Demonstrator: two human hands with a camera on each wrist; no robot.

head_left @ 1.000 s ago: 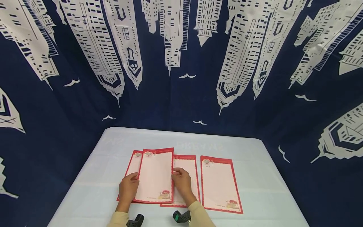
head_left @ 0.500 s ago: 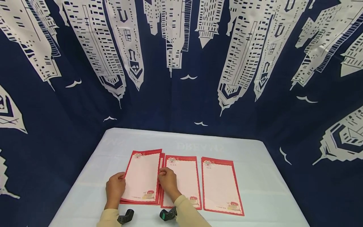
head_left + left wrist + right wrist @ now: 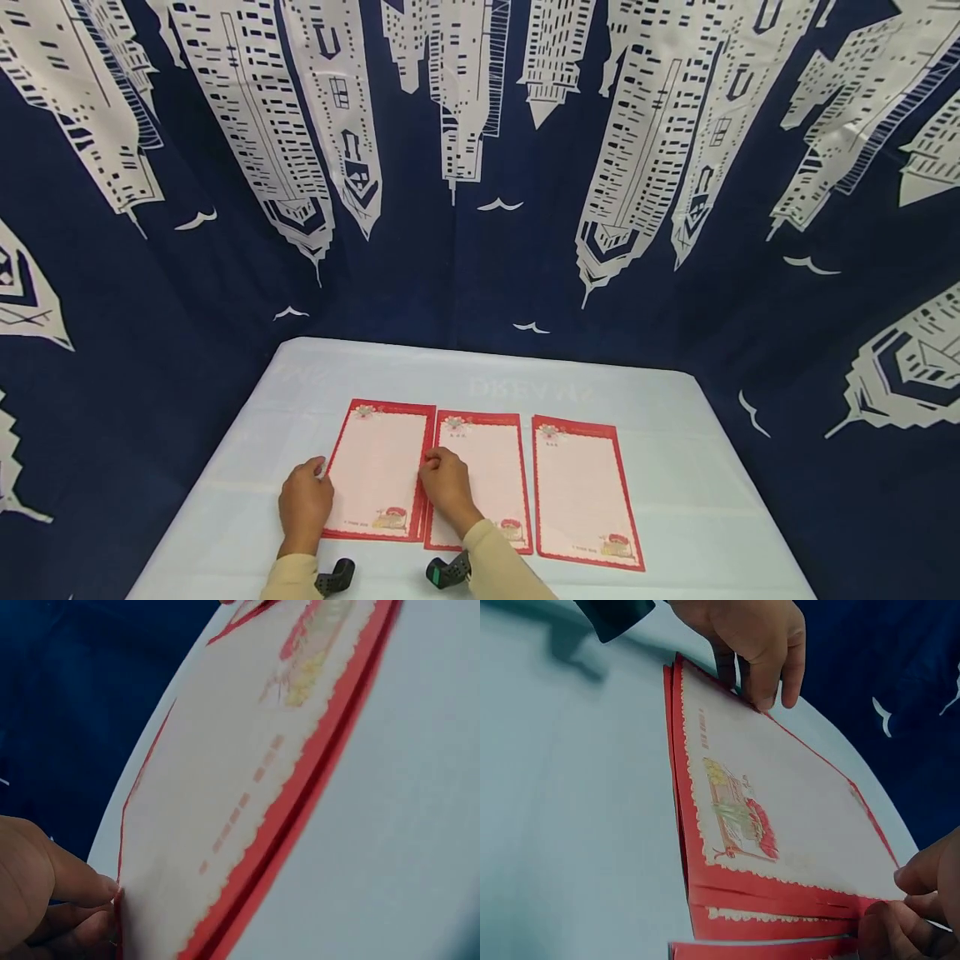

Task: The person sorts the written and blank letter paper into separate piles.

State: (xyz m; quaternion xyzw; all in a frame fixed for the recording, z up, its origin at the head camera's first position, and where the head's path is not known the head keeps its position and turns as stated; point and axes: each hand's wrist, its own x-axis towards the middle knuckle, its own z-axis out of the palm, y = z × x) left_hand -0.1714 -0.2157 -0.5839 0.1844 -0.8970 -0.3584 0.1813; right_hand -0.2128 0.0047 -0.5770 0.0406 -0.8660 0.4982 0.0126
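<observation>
A red-bordered sheet of decorated letter paper (image 3: 378, 475) lies on the left, over at least one like sheet whose red edge shows beneath it in the right wrist view. My left hand (image 3: 306, 504) is at its left edge; in the left wrist view the thumb and fingers (image 3: 71, 881) pinch that edge. At the opposite edge, my right hand (image 3: 447, 483) pinches the paper between thumb and fingers, as the right wrist view shows. That hand covers part of the middle sheet (image 3: 491, 483).
A third red-bordered sheet (image 3: 585, 492) lies on the right, a narrow gap from the middle one. All lie on a white-covered table (image 3: 712, 517). Behind it hangs a dark blue cloth (image 3: 412, 283) printed with white buildings and birds.
The held sheet has moved left, off the middle sheet, and come down over the left one, with its top edge lowered. Both hands moved left with it, then stayed nearly still.
</observation>
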